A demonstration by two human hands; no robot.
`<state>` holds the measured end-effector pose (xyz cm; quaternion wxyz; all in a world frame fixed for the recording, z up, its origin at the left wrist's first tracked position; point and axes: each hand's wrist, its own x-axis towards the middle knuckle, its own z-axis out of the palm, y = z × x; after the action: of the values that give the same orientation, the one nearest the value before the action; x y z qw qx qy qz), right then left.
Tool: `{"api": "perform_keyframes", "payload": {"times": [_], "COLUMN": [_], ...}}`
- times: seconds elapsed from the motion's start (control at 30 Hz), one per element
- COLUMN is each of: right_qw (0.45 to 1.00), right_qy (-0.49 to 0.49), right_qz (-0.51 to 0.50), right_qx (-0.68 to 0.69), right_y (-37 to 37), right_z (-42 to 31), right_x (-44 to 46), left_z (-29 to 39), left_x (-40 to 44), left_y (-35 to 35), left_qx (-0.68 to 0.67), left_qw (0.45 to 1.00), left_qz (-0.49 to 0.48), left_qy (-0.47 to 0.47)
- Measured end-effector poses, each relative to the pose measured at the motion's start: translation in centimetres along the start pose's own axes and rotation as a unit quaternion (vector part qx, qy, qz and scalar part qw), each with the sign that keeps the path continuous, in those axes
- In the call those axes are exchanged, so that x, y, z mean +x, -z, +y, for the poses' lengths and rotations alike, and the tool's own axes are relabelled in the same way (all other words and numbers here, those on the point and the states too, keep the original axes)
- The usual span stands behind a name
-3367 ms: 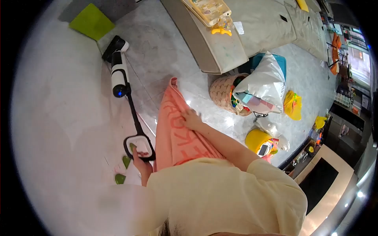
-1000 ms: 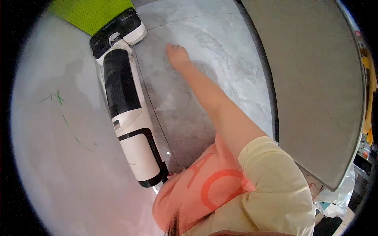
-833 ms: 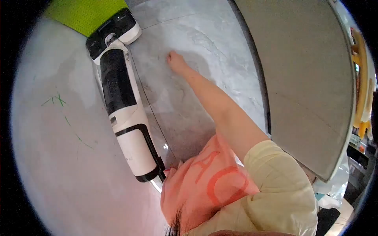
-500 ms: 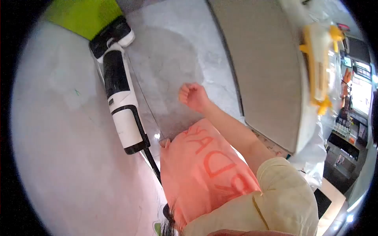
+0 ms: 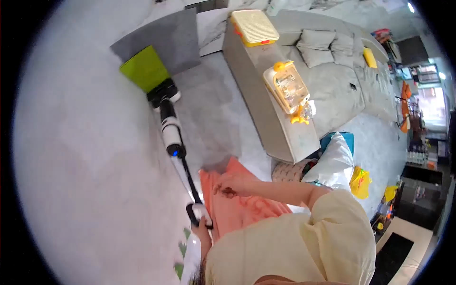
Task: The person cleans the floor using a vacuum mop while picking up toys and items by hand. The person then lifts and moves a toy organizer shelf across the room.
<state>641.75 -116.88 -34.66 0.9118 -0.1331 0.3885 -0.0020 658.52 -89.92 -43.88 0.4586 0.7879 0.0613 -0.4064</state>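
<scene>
Left fingers [image 5: 202,222] hold the floor cleaner [image 5: 171,135] by its handle [image 5: 191,215]; right fingers [image 5: 221,185] curl over pink cloth [image 5: 232,212].

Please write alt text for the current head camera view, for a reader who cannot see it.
A person's left hand grips the handle of a black and white vacuum cleaner on a gray floor, while their right hand is in front of their pink clothing. To the right are a light gray sofa and a shiny white bag.

The person wears a pale-yellow top [image 5: 270,242] with a loose short sleeve [image 5: 339,216] and a coral lower garment [image 5: 232,216] with darker markings [image 5: 259,205].
</scene>
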Motion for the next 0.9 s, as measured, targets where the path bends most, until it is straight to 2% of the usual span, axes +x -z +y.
{"api": "perform_keyframes", "payload": {"times": [0.07,0.13,0.2,0.27,0.33,0.4,0.53,0.6,0.7,0.73,0.83,0.9], "right_qw": [0.979,0.985,0.990,0.984,0.983,0.979,0.980,0.990,0.988,0.988,0.986,0.980], "right_qy": [0.070,0.054,0.044,0.144,0.138,0.194,0.195,0.128,0.129,0.128,0.153,0.153], "right_qz": [-0.016,-0.029,-0.036,-0.003,0.019,0.044,0.043,0.050,0.024,0.023,0.052,0.085], "right_qx": [-0.193,-0.162,-0.129,-0.101,-0.121,-0.046,0.004,0.040,0.084,0.081,0.036,-0.090], "right_y": [-2.0,-3.1,-3.9,-4.4,-4.2,-4.5,-7.5,-8.9,-11.1,-11.7,-13.8,-14.4], "right_z": [1.3,3.8,6.0,7.5,9.1,10.9,14.9,17.7,21.7,22.6,23.5,24.1], "right_x": [-2.8,-4.2,-5.5,-6.6,-7.0,-6.9,-9.9,-10.9,-11.8,-12.2,-13.9,-15.0], "left_z": [2.5,5.3,6.9,9.0,10.8,10.2,10.6,10.3,9.2,9.4,10.0,10.1], "left_x": [-0.8,-3.1,-5.0,-7.2,-10.2,-11.4,-15.1,-17.0,-18.8,-19.8,-21.9,-23.4], "left_y": [0.0,0.0,0.5,1.2,2.0,3.8,8.0,10.1,12.9,13.6,15.4,15.5], "left_qx": [0.033,0.037,0.061,0.071,0.126,0.149,0.108,0.072,-0.016,-0.066,-0.067,-0.077], "left_qw": [0.998,0.995,0.994,0.992,0.981,0.975,0.971,0.969,0.966,0.961,0.950,0.945], "left_qz": [-0.035,-0.060,-0.060,-0.069,-0.091,-0.100,-0.171,-0.208,-0.252,-0.266,-0.302,-0.316], "left_qy": [-0.039,-0.072,-0.067,-0.072,-0.115,-0.128,-0.125,-0.109,-0.055,-0.028,-0.036,-0.045]}}
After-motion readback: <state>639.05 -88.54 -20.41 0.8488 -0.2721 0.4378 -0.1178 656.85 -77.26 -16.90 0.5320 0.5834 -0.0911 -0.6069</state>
